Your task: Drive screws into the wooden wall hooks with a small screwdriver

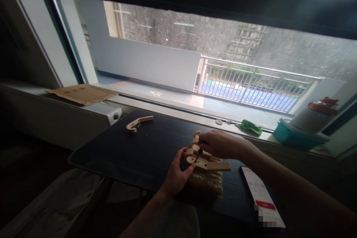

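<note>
My left hand [176, 174] grips the curled end of a pale wooden hook [216, 166] with dark holes. The hook lies on a block wrapped in shiny brownish film [208, 183] near the table's front edge. Above it, my right hand [219, 143] is closed around a dark screwdriver [199, 152]. The screwdriver's shaft points down to the hook beside my left thumb; its tip is too small to make out. More curved wooden parts [195, 140] show behind, partly covered by my right hand. Another wooden hook [135, 123] lies at the table's far left, with small screws [138, 125] by it.
A phone with a timer on its screen [260, 189] lies right of the block on the dark table [111, 152]. On the sill are a green cloth [249, 127], a teal box [295, 137] and a bottle with an orange cap [309, 117]. A brown envelope [83, 94] lies at left.
</note>
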Motion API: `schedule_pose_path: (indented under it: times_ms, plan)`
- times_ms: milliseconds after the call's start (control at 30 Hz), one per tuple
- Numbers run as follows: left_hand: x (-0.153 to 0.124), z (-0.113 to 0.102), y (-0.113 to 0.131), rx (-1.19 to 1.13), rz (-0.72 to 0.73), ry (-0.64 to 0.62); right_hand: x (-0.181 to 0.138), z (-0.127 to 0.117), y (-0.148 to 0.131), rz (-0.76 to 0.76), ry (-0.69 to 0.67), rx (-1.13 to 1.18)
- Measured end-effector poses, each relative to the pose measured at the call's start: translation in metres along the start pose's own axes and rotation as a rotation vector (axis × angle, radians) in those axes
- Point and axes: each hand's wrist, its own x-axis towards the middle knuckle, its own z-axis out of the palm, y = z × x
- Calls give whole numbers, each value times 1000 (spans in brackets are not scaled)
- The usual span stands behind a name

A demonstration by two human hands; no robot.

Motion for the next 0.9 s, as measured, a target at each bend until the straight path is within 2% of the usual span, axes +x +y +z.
schedule_pose_path:
  times_ms: [100, 167, 267, 367, 567, 900]
  plan:
    - [-15, -8, 1, 157, 49, 90, -1, -5, -2, 21, -20, 8]
    - [-28, -14, 4, 331, 170, 141, -2, -8, -2, 10, -18, -1]
    - [-44, -17, 14, 538, 361, 36, 0, -7, -2, -36, -1, -34]
    - [-50, -11, 23, 668, 433, -95, 1, -2, -2, -37, 27, -48]
    - [-49, 5, 23, 857, 348, -164, 1, 2, -4, 12, 36, -48]
    - [-47, 7, 24, 941, 216, -227, 0, 1, -5, -64, 27, -52]
